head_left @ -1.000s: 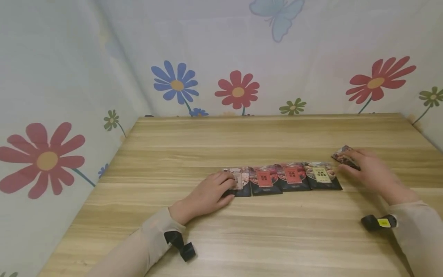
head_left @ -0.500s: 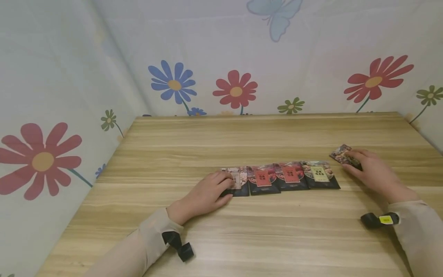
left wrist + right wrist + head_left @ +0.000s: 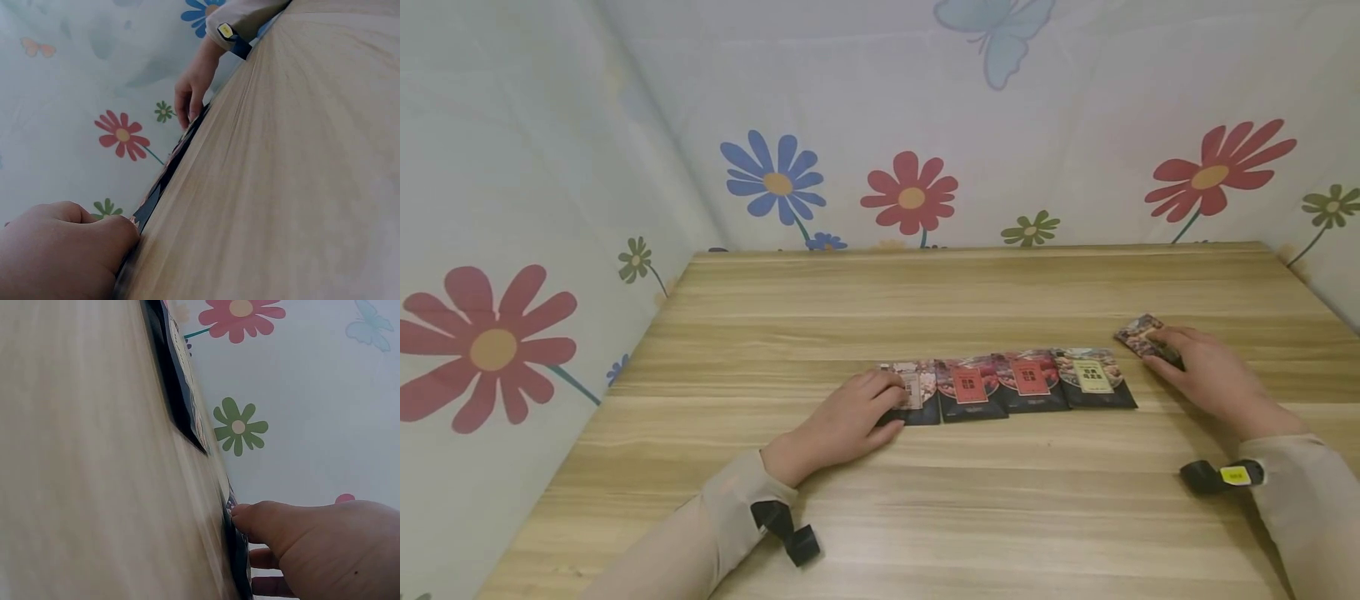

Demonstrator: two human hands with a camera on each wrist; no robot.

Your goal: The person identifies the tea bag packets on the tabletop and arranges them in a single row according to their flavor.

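Several flat tea sachets lie in a row on the wooden table. The white-labelled sachet (image 3: 925, 392) is at the left end, then two red-labelled sachets (image 3: 972, 390) and a yellow-labelled sachet (image 3: 1093, 379). My left hand (image 3: 850, 417) rests over the white-labelled one, hiding its left part, with the thumb near its lower edge. Beyond the right end lies a darker, patterned sachet (image 3: 1138, 335), turned askew. My right hand (image 3: 1221, 379) holds it at its right part between thumb and fingers, low over the table; the right wrist view shows the thumb (image 3: 259, 519) at its edge.
The wooden table (image 3: 880, 508) reaches back to a pale cloth backdrop (image 3: 1075, 125) printed with flowers and a butterfly. Black straps with small devices (image 3: 801, 542) sit at both sleeve cuffs.
My right thumb has slid slightly to the right along the patterned sachet, baring a little more of it. My left hand stays on the white-labelled sachet; the head view shifted slightly.
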